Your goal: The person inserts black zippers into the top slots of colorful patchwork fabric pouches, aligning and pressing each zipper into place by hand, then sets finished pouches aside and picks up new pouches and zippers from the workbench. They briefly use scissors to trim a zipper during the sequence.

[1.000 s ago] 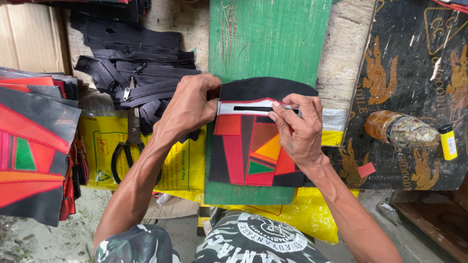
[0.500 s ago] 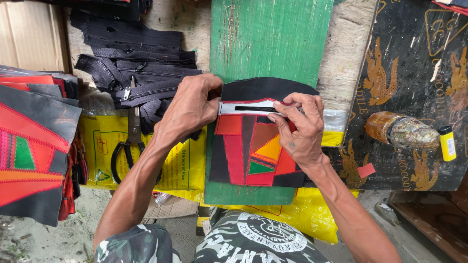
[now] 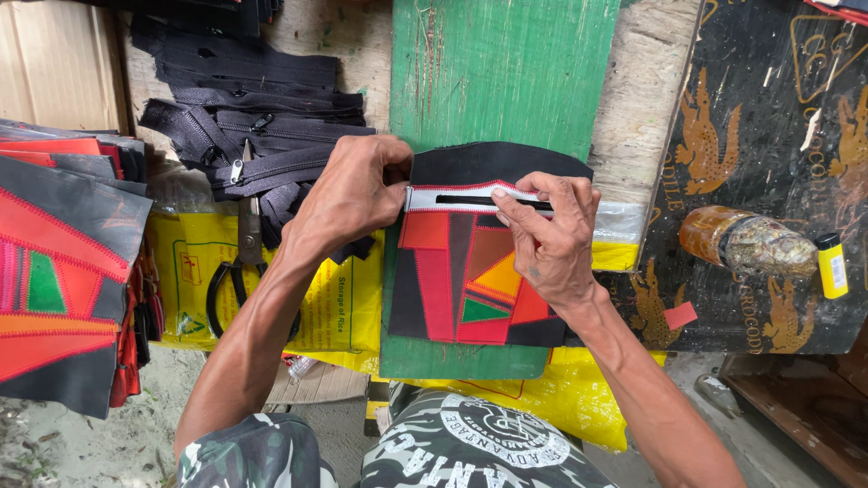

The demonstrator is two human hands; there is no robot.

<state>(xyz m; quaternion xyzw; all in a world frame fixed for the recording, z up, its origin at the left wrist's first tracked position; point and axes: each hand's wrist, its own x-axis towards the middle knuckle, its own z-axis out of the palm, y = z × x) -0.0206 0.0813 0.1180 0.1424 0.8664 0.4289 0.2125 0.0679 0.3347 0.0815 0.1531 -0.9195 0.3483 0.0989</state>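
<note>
A patchwork pouch panel [image 3: 461, 280] in black, red, orange and green lies on a green board [image 3: 502, 81]. A white strip with a narrow dark slot [image 3: 475, 199] runs across its upper part. My left hand [image 3: 348, 194] presses on the panel's upper left edge beside the strip. My right hand [image 3: 547, 239] rests on the panel's right side, its fingertips pinching the strip at the slot's right end.
Black zippers [image 3: 244, 136] are piled at the upper left, with scissors [image 3: 240, 262] on a yellow sack [image 3: 334, 298] below them. A stack of finished patchwork panels [image 3: 63, 280] is at the left. A glue-smeared jar [image 3: 746, 239] and a yellow lighter [image 3: 832, 265] lie at the right.
My right hand's fingers have slid slightly along the white strip; both hands stay on the panel, which has not moved.
</note>
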